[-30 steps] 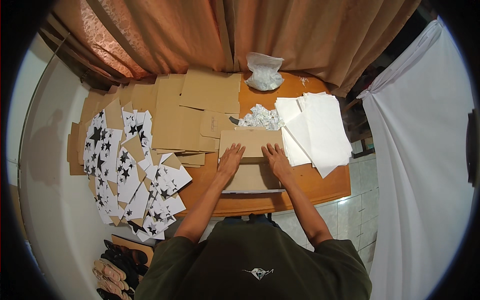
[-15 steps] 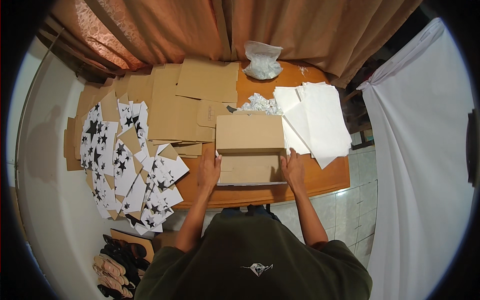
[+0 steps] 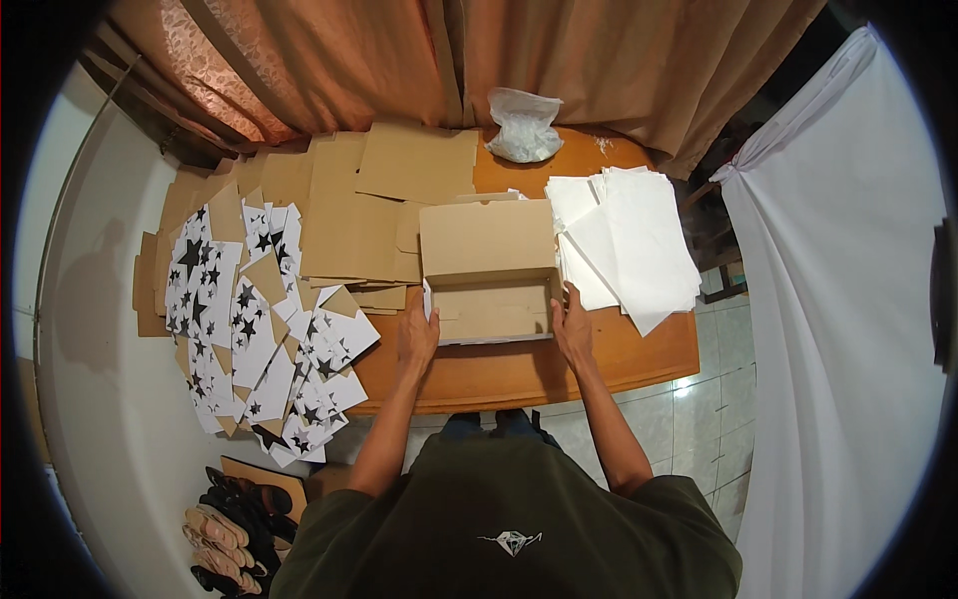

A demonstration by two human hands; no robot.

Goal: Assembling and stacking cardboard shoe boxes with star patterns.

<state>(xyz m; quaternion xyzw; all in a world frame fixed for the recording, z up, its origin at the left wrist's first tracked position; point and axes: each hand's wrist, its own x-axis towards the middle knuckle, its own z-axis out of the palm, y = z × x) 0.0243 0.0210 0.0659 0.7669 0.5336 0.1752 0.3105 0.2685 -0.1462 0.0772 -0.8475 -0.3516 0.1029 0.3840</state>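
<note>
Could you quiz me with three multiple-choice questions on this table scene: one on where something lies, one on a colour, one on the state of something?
1. Where is the stack of white sheets relative to the cardboard box?
A. At the person's right
B. At the person's left
C. Inside it

2. What colour are the stars on the printed sheets?
A. Red
B. Black
C. Gold

3. How is the box's lid?
A. Taped shut
C. Missing
B. Open, standing up

Answers: 1 A, the white sheets lie beside the right hand. 2 B, black on white. 3 B, its inside shows between the right hand and the left hand.
</note>
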